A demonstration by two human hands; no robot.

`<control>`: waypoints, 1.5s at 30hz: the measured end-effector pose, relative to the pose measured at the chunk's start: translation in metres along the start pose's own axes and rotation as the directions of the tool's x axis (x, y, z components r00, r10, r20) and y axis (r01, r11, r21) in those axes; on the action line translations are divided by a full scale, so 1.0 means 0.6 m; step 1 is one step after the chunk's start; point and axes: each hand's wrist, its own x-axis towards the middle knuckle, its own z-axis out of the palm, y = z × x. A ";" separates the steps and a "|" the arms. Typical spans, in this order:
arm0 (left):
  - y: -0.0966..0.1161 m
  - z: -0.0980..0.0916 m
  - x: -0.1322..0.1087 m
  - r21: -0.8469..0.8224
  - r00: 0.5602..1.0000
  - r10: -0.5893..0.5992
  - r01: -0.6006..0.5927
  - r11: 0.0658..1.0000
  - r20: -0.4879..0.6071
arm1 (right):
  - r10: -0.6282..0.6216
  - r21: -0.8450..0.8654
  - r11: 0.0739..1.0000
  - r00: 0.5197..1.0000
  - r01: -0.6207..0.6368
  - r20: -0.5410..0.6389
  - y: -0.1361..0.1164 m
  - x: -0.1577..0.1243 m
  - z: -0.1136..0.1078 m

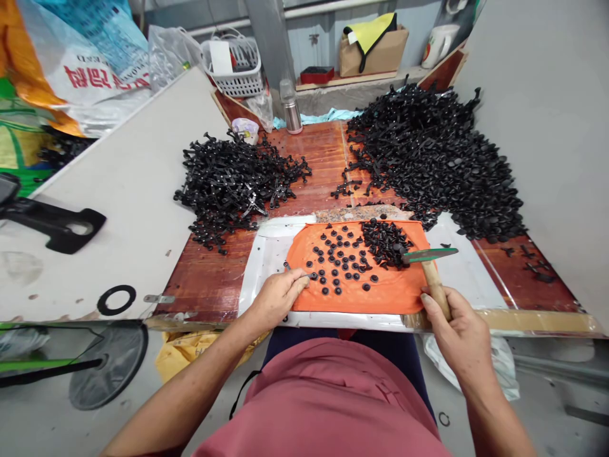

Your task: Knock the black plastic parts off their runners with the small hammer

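Observation:
On an orange cloth (304,298) spread over a white tray (252,285), several small black round-headed plastic pieces (337,274) stand apart from each other. A denser heap of black pieces (384,244) lies at the cloth's upper right. My left hand (280,295) is closed at the cloth's left edge, pinching a thin black plastic strip with round ends (311,275). In my right hand (457,324) is a wooden-handled tool (435,289), its flat, green-edged head (431,254) set crosswise over the cloth's right edge. The head's exact kind is unclear.
A pile of black branched plastic parts (233,184) sits at the left of the red-brown table (323,146), and a larger black pile (438,152) at the right. Light panels (104,209) flank both sides. Behind are a steel flask (292,114) and a white basket (238,79).

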 end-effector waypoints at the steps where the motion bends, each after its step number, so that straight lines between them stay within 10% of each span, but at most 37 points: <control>1: -0.001 0.000 0.000 -0.008 1.000 -0.004 0.004 1.000 -0.003 | 0.004 -0.001 1.000 1.000 -0.004 -0.001 0.000 0.000 0.000; 10: -0.017 0.009 0.003 -0.227 0.999 -0.053 0.053 0.973 0.006 | 0.012 0.002 1.000 1.000 -0.012 -0.005 -0.003 0.001 -0.002; 35: 0.004 0.005 0.007 -0.045 0.998 -0.059 0.058 0.997 -0.019 | -0.133 -0.052 0.989 0.989 0.136 0.064 -0.014 -0.009 -0.015; 45: -0.005 0.010 0.012 -0.067 0.999 -0.044 0.043 0.997 -0.021 | -0.589 -0.138 0.750 0.748 0.647 0.305 -0.138 -0.022 0.017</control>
